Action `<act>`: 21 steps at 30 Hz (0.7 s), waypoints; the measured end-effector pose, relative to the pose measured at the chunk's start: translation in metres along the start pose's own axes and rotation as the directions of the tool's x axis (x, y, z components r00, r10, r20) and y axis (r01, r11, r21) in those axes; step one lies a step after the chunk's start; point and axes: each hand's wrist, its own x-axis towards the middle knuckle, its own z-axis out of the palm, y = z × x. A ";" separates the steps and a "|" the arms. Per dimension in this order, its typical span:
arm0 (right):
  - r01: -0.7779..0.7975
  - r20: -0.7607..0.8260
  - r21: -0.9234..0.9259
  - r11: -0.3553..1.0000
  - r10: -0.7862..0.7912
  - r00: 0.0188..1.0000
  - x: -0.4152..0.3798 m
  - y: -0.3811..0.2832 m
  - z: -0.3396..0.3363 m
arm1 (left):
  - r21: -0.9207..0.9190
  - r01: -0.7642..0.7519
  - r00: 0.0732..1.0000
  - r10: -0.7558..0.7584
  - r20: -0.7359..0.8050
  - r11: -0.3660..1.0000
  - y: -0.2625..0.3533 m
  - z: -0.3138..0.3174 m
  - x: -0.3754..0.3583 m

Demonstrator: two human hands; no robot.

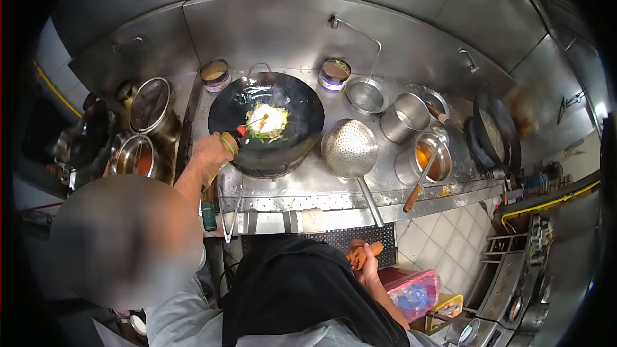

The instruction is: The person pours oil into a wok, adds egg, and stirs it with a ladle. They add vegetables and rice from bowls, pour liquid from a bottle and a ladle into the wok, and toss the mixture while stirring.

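My left hand (209, 152) is wrapped round a sauce bottle (231, 139), tilted over the near left rim of a black wok (302, 106). Its red cap (241, 130) points at the food inside. A thin dark stream leads from the cap to a white mound (270, 116), where a brown patch shows on top. Chopped green and yellowish pieces lie around the mound. Low in front of the black apron, my right hand (367, 266) is closed on an orange-brown cloth (357, 256). A blurred disc covers part of my left arm.
Right of the wok lies a perforated ladle (349, 148), its handle over the counter edge. Beyond are a steel pot (405, 117), a pot of orange liquid (424, 159) and stacked pans (495, 132). Tins (335, 74) stand behind. A strainer (150, 105) sits left.
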 end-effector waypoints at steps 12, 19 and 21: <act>-0.098 0.273 -0.197 0.975 0.151 0.950 0.055 -0.034 -0.006 | -0.745 -0.301 0.672 -0.421 -0.609 0.596 -0.021 0.040 -0.146; 0.053 0.329 -0.519 0.853 0.142 0.934 0.056 -0.062 0.007 | -0.829 -0.273 0.325 -0.764 -0.557 0.488 -0.004 0.167 -0.299; 0.109 0.312 -0.711 0.694 0.173 0.934 0.071 -0.068 -0.003 | -0.927 -0.038 0.261 -0.892 -0.369 0.373 0.019 0.186 -0.352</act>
